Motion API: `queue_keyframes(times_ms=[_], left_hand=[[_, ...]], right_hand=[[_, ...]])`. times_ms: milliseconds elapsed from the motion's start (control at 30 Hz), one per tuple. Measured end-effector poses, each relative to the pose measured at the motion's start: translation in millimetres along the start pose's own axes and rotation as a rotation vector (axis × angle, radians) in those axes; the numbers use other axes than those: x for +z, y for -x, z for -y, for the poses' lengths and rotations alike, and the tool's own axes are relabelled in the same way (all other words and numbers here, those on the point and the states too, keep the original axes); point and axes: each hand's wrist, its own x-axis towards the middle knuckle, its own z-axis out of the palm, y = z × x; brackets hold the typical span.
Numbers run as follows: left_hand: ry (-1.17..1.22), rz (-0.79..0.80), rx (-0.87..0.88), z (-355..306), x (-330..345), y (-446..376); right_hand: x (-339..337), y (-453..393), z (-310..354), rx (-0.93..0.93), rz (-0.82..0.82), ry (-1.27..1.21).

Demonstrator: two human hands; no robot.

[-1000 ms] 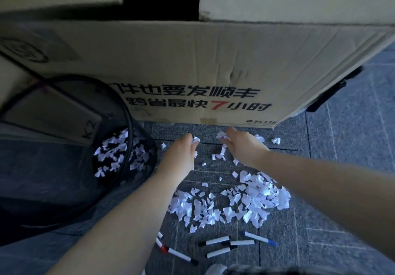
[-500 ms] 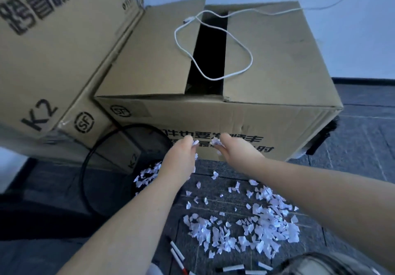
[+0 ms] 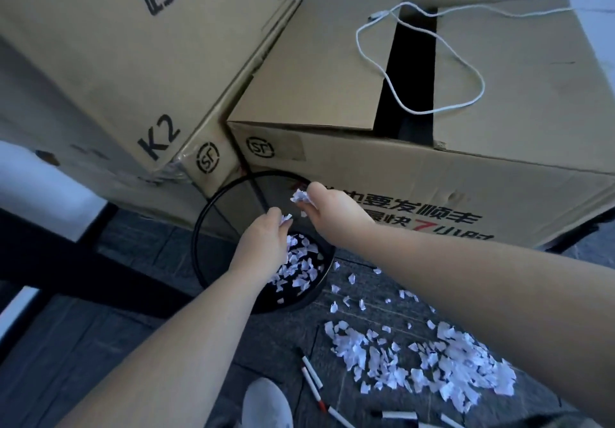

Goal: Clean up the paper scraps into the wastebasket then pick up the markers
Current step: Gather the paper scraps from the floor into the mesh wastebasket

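Observation:
A black mesh wastebasket stands on the dark floor against the cardboard boxes, with white paper scraps lying in its bottom. Both my hands are over its opening. My left hand pinches a few white scraps at its fingertips. My right hand holds a small bunch of scraps a little higher, near the far rim. A big heap of white paper scraps lies on the floor to the right of the basket. Several white markers with dark and red caps lie at the bottom of the view.
A large cardboard box with printed characters stands behind the basket, a white cable looped on its top flaps. Another box marked K2 leans at the left. A grey shoe toe shows at the bottom edge.
Both hands lifted scraps from the floor by the box and carried them left, over the wastebasket. The view tilted up and left.

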Motion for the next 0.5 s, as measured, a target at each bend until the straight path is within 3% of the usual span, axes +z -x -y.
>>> queue_keyframes(times_ms=[300,500], left_hand=[[-0.006,-0.014,-0.116,55,2,0],[-0.141,0.133,-0.155,66,6,2]], right_hand=[[43,-34,17,-0.032,-0.013,-0.031],[48,-34,8,-0.093,0.141,0.077]])
